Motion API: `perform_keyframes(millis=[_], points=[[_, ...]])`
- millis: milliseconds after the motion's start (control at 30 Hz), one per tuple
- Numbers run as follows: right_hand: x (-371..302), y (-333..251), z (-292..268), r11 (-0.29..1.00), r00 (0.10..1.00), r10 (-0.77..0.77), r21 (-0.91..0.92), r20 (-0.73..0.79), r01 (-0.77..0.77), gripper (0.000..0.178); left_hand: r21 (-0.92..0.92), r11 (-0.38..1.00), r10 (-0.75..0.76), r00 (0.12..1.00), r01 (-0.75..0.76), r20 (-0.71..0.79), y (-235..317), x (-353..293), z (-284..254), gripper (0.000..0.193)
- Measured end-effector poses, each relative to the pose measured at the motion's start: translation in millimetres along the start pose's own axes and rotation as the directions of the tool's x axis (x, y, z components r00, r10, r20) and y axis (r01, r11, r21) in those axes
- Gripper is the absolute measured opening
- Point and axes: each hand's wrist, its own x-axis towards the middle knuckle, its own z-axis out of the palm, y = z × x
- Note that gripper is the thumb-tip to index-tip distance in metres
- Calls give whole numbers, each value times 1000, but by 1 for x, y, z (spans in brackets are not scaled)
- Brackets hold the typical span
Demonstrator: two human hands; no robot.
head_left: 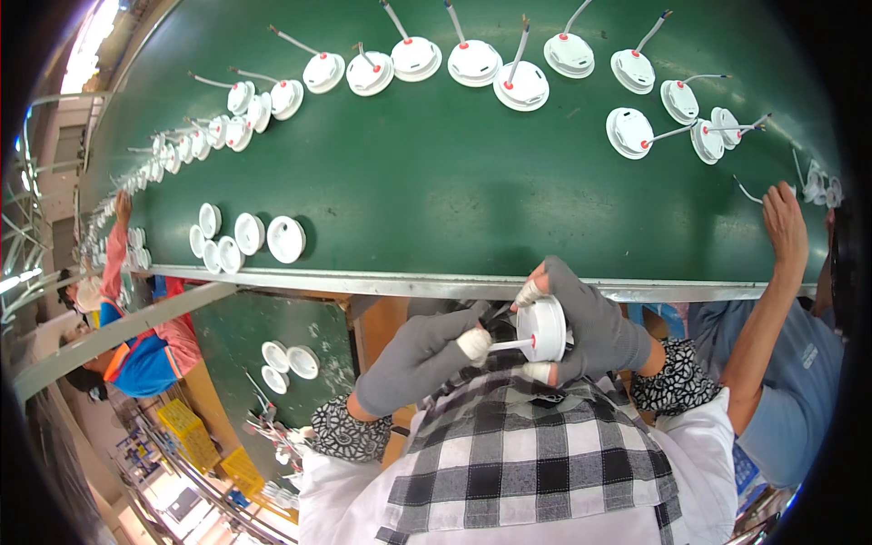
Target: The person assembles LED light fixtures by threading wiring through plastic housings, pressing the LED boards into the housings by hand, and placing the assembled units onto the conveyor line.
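My right hand point(590, 322), in a grey glove with taped fingertips, grips a round white disc-shaped part point(542, 329) with a red dot at its middle, held on edge near my chest. My left hand point(427, 354), gloved the same way, pinches the thin white wire point(509, 344) that comes out of the part's centre. Both hands are below the metal edge point(409, 284) of the green conveyor belt point(454, 182). A black and white checked apron covers my front.
Several white round parts with wires point(522, 86) lie in a curved row across the far side of the belt. Plain white discs point(285, 239) sit at the near left. A person's arm point(772, 272) reaches onto the belt at right. Another person point(136, 350) works at left.
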Motion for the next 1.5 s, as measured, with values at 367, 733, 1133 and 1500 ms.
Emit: perform_keyframes(millis=[367, 733, 1133, 1500], points=[[-31, 12, 30, 969, 988, -132, 201, -76, 145, 64, -620, 770, 255, 963, -149, 85, -29, 1, 37, 47], [-41, 3, 34, 987, 999, -20, 159, 30, 15, 63, -184, 959, 184, 969, -213, -165, 7, -23, 47, 38], [-2, -10, 34, 972, 963, 233, 2, -136, -235, 78, 897, 366, 574, 819, -248, -8, -13, 16, 42, 90], [-2, -33, -3, 532, 744, -629, -575, 224, 622, 30, 298, 923, 268, 962, -244, -43, -20, 7, 21, 99]])
